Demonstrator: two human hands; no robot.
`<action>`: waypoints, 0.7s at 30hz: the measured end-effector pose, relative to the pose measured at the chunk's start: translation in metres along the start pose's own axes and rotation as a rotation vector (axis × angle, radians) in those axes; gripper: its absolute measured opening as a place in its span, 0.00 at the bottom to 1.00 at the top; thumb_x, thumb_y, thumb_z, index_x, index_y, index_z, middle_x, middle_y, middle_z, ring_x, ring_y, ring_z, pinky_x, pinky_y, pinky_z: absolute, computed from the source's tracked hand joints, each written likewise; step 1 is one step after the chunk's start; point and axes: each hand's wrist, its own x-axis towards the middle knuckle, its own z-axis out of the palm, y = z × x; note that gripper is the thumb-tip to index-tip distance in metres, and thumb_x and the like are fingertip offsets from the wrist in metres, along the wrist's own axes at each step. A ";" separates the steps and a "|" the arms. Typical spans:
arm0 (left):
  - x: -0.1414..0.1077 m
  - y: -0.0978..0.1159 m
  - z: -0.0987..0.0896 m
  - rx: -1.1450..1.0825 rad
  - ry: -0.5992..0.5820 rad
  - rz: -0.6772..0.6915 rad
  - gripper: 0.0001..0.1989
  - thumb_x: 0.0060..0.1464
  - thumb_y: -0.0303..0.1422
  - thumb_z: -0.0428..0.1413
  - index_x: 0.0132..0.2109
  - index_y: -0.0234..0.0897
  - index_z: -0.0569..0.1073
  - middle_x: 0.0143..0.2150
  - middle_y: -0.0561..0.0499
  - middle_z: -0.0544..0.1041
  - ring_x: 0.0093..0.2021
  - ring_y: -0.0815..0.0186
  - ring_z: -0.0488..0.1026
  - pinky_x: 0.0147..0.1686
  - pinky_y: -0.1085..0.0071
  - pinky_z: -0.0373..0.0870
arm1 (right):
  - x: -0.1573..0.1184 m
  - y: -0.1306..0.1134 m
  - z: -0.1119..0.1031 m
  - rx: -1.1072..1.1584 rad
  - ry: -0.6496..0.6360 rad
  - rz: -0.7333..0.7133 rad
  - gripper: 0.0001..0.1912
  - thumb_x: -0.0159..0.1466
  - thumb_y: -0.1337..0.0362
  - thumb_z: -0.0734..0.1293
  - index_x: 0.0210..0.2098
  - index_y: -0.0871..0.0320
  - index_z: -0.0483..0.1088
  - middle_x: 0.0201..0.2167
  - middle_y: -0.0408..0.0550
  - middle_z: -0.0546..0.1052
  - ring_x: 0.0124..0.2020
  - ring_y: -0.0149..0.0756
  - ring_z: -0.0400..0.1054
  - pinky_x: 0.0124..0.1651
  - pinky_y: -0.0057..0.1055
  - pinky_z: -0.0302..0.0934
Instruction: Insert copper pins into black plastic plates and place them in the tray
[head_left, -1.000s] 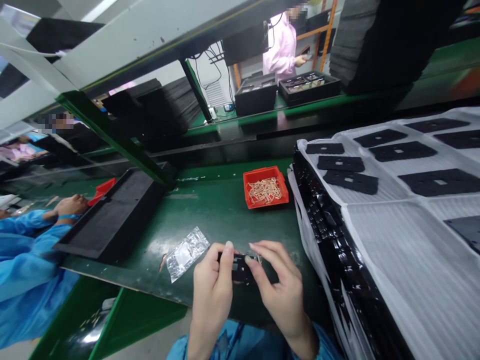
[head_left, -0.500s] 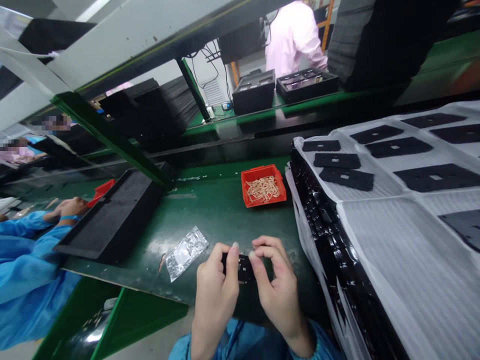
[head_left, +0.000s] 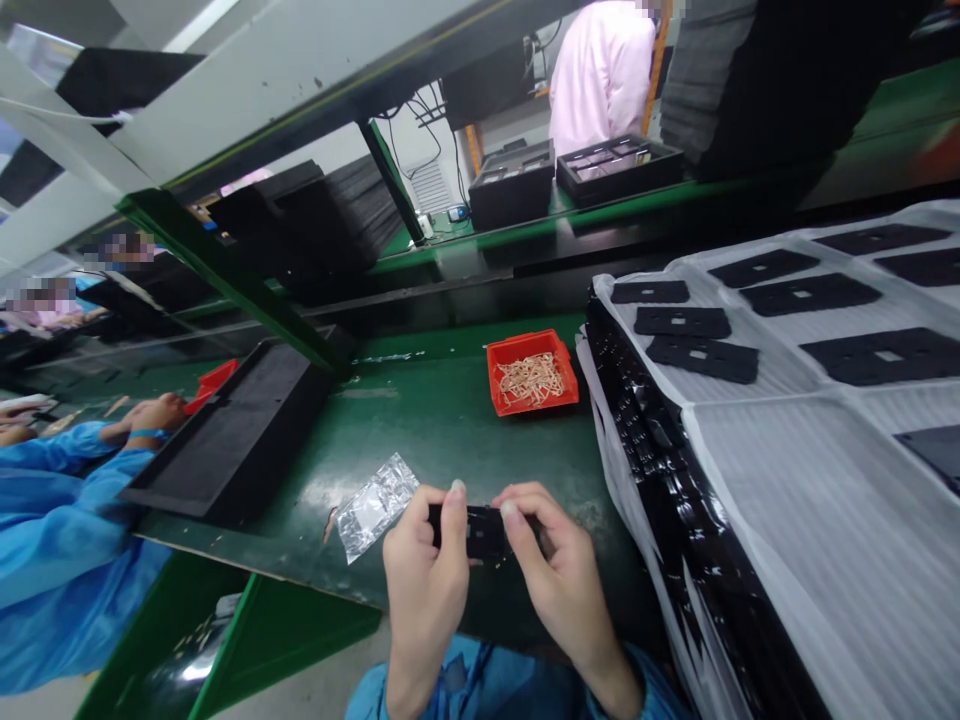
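Observation:
Between my two hands is a small flat black plate [head_left: 486, 533] with little cut-outs, held over the green bench near its front edge. My left hand [head_left: 429, 560] pinches its left end, thumb on top. At the right end, my right hand [head_left: 551, 560] has its thumb and bent fingers closed on the plate. A clear crinkled plastic bag [head_left: 377, 506] lies just left of my left hand. Beyond my hands stands a red bin [head_left: 533, 405] holding a heap of thin tan strips [head_left: 531, 379].
On the right, white sheeting [head_left: 810, 480] over a black-wrapped stack bears several black plates [head_left: 699, 357]. A black tray [head_left: 225, 425] stands at the left beside a co-worker's blue sleeve [head_left: 67, 520]. A green post [head_left: 232, 285] slants over the bench.
My right thumb and fingers have come closer together on the plate's right end. My left hand has shifted slightly left, and more of the plate's dark face shows.

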 end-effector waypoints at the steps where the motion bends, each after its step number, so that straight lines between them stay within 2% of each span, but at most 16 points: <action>1: -0.001 0.002 0.001 -0.011 0.007 -0.006 0.21 0.64 0.50 0.59 0.32 0.40 0.72 0.22 0.58 0.68 0.23 0.68 0.69 0.20 0.78 0.74 | -0.001 -0.001 0.000 0.027 -0.024 0.013 0.11 0.75 0.64 0.65 0.35 0.55 0.73 0.36 0.45 0.78 0.40 0.32 0.75 0.44 0.23 0.68; 5: 0.000 0.002 -0.001 -0.043 -0.028 -0.006 0.22 0.63 0.52 0.60 0.31 0.39 0.72 0.23 0.57 0.68 0.23 0.68 0.70 0.20 0.77 0.74 | -0.002 -0.004 -0.002 0.083 -0.030 0.032 0.12 0.75 0.63 0.65 0.34 0.56 0.73 0.35 0.45 0.77 0.37 0.31 0.74 0.41 0.23 0.67; 7: 0.003 -0.003 -0.005 -0.051 -0.100 0.008 0.22 0.64 0.53 0.60 0.32 0.39 0.72 0.23 0.57 0.69 0.23 0.68 0.69 0.20 0.77 0.74 | -0.003 -0.005 -0.002 0.100 -0.023 0.035 0.12 0.75 0.62 0.65 0.34 0.56 0.73 0.35 0.45 0.77 0.37 0.31 0.74 0.41 0.23 0.67; 11: 0.007 -0.009 -0.013 -0.054 -0.243 0.013 0.21 0.65 0.52 0.58 0.36 0.39 0.73 0.20 0.60 0.65 0.17 0.73 0.61 0.19 0.78 0.70 | -0.002 -0.006 -0.003 0.121 -0.011 0.030 0.13 0.75 0.62 0.65 0.34 0.56 0.74 0.34 0.44 0.76 0.36 0.30 0.73 0.40 0.22 0.66; 13: 0.007 -0.009 -0.014 -0.057 -0.254 -0.005 0.19 0.63 0.50 0.61 0.37 0.39 0.73 0.21 0.61 0.65 0.17 0.73 0.62 0.20 0.78 0.71 | -0.002 -0.007 -0.003 0.123 -0.011 0.027 0.13 0.75 0.62 0.65 0.34 0.56 0.74 0.34 0.44 0.76 0.36 0.30 0.73 0.40 0.22 0.66; 18: 0.008 -0.002 -0.013 -0.061 -0.270 -0.065 0.18 0.57 0.49 0.65 0.36 0.39 0.73 0.26 0.57 0.70 0.22 0.69 0.70 0.22 0.74 0.76 | -0.003 -0.009 -0.004 0.114 -0.003 0.003 0.12 0.75 0.62 0.65 0.34 0.56 0.74 0.35 0.45 0.77 0.36 0.31 0.74 0.40 0.22 0.67; 21: 0.008 0.001 -0.016 -0.060 -0.293 -0.090 0.17 0.57 0.47 0.65 0.36 0.39 0.73 0.25 0.58 0.69 0.22 0.70 0.69 0.23 0.74 0.77 | -0.003 -0.008 -0.004 0.114 -0.017 0.002 0.12 0.75 0.63 0.65 0.34 0.56 0.74 0.35 0.45 0.77 0.37 0.31 0.74 0.41 0.23 0.68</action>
